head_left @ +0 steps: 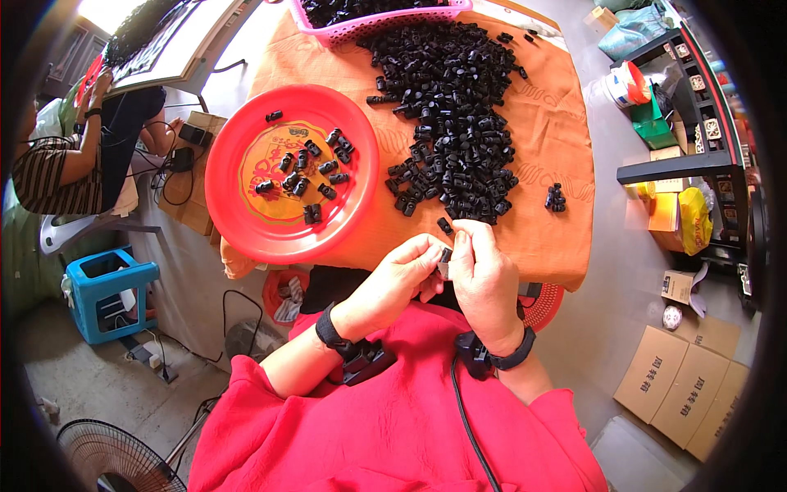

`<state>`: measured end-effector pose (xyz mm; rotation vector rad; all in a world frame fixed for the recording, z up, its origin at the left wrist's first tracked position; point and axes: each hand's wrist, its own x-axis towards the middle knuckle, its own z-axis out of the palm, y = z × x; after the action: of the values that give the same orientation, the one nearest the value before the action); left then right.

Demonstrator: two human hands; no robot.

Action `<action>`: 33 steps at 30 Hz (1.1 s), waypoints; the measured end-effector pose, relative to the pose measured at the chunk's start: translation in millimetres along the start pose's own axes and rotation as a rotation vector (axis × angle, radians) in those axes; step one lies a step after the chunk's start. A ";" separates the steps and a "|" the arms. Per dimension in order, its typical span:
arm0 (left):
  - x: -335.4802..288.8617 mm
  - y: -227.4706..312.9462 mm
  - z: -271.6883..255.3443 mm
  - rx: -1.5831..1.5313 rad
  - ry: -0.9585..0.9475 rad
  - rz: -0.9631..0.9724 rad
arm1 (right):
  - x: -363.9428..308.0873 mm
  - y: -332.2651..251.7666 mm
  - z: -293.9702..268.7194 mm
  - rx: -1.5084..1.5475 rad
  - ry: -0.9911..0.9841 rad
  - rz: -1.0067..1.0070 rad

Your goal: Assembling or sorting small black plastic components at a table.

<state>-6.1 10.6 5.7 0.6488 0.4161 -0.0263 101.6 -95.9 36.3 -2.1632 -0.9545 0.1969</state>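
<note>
Left fingers: pinched together on a small black piece, thumb toward the wearer.
Right fingers: drawn together and meeting the left ones at that piece; whether they clamp it or merely touch it, I cannot tell, as the thumb hides the contact.
Small black piece: between the two sets of fingertips, near the close edge of the surface; a paler grey patch shows just below it, too small to make out.
Good handling: something this little probably wants a light, opposed pinch, one side steadying while the other turns or presses; wrists kept low and over the cloth would likely save a dropped piece.
Single loose piece: just beyond the right fingertips, easily nudged by a knuckle.
Black pile: straight beyond the fingers, heaped loose on orange cloth.
Red tray: left of and beyond the fingers, round, with a sparse scatter of black pieces around its yellow middle.
Pink basket: farthest beyond the fingers, toward the left, packed with black parts.
Little cluster: right of and beyond the fingers, apart from the pile.
</note>
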 end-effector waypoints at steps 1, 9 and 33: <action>-0.2 -0.6 -0.1 0.004 0.003 0.003 | 0.0 0.3 0.5 0.000 0.000 0.000; -1.7 1.1 1.2 0.044 0.020 0.006 | -0.8 0.6 0.8 -0.008 0.001 -0.009; -1.2 -2.2 1.5 0.008 0.091 -0.034 | -4.0 5.2 7.0 0.034 0.019 -0.005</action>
<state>-7.0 7.8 5.9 0.6521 0.5155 -0.0310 98.8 -96.8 27.2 -2.1276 -0.9393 0.1882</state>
